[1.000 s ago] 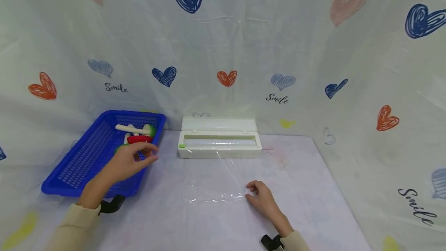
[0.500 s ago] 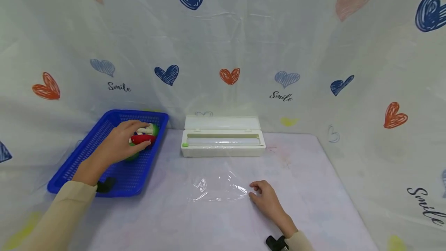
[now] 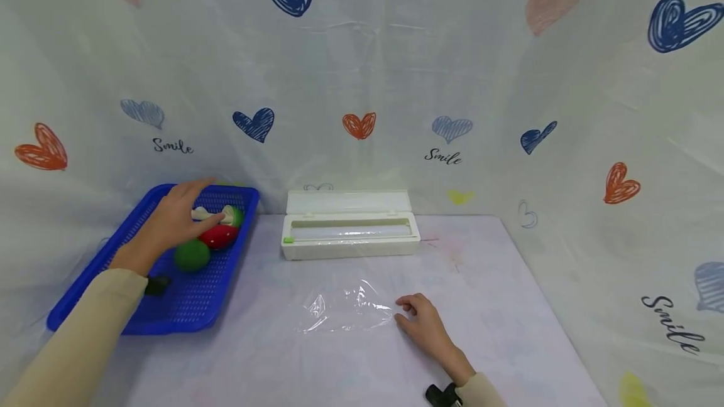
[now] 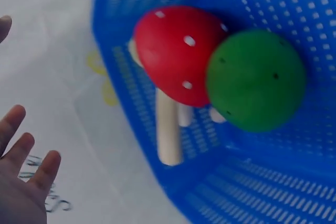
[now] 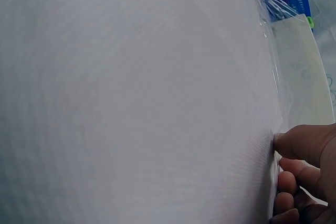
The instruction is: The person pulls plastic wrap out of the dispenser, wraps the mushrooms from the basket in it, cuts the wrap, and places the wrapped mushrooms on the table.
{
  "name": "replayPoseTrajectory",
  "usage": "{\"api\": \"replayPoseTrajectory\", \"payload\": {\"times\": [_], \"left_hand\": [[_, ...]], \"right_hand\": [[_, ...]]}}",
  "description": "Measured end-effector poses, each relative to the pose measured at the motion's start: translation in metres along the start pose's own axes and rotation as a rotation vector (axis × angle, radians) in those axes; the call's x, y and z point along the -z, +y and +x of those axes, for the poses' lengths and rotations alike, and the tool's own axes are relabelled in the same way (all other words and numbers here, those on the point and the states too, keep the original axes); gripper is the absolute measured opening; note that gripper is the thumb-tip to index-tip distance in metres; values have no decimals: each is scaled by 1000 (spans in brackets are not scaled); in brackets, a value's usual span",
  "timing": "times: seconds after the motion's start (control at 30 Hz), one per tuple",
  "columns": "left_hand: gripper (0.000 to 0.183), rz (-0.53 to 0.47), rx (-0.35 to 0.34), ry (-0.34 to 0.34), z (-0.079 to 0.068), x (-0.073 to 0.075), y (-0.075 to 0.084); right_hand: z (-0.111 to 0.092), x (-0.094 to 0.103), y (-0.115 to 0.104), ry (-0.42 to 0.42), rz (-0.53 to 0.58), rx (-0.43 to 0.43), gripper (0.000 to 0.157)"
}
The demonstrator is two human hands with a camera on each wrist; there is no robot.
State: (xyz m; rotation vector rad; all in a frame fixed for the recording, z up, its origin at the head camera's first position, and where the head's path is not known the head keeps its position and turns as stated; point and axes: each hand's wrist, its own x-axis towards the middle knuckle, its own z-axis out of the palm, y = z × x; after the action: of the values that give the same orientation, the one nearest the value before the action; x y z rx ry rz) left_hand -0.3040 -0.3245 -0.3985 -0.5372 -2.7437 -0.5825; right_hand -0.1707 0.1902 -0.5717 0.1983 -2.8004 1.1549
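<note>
A: State of the right hand?
B: Thumb and forefinger pinch the clear, thin plastic film above the white table, presumably so its edge cannot curl back.
A: Left hand?
B: Fingers spread, gripping nothing, above the blue, perforated plastic basket. Its walls likely stop the red, white-spotted rounded piece and green, black-dotted ball from rolling away.
A: White, oblong box?
B: Beyond the film, lid raised, probably for access.

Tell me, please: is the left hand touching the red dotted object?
Apart. The left wrist view shows a clear gap between the left hand and the red object.
</note>
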Motion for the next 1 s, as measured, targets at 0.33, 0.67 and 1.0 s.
{"api": "replayPoseTrajectory", "payload": {"times": [0.33, 0.67, 1.0], "left_hand": [[93, -31, 199, -203, 14, -19, -42], [62, -69, 268, -222, 12, -33, -60], [43, 53, 299, -196, 3, -39, -69]], "right_hand": [[1, -1, -1, -22, 11, -68, 22], [-1, -2, -3, -11, 8, -53, 21], [4, -1, -2, 2, 10, -31, 22]]}}
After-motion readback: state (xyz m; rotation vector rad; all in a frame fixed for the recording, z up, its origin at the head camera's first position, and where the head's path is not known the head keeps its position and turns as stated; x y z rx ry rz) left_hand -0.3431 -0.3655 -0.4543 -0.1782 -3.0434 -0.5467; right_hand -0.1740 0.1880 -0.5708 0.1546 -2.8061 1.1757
